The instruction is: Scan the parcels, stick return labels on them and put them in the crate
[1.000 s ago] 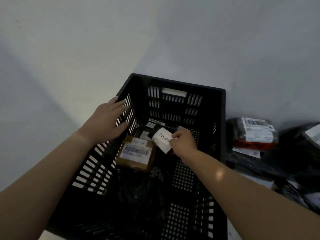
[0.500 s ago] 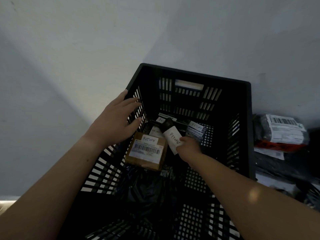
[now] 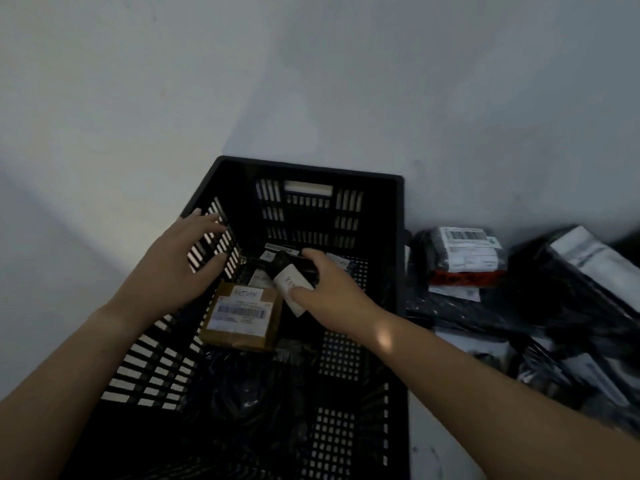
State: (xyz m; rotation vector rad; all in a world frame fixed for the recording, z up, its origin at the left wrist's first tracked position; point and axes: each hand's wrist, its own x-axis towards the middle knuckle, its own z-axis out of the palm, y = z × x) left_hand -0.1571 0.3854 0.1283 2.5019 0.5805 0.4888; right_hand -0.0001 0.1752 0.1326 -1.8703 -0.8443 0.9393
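Note:
A black slatted crate [image 3: 398, 209] stands against the wall. Inside it lies a brown cardboard parcel [image 3: 242, 317] with a barcode label and a handwritten return label. Beside it rests a dark rolled parcel with a white return label [image 3: 289, 284], lying on other labelled parcels at the crate's far end. My right hand [image 3: 329, 296] is down in the crate over this dark parcel, fingers loosely spread, thumb touching its white label. My left hand [image 3: 183, 268] is spread with straight fingers against the crate's left wall [image 3: 152, 372].
Right of the crate lies a heap of black poly-bag parcels [image 3: 540, 313]. One of them carries a white shipping label and a red strip [image 3: 465, 261]. A silver pouch [image 3: 595, 261] lies at the far right. Pale walls close in behind and to the left.
My right hand lowered the dark labelled parcel into the crate and its fingers have loosened from it. My left hand has stayed on the crate's left wall.

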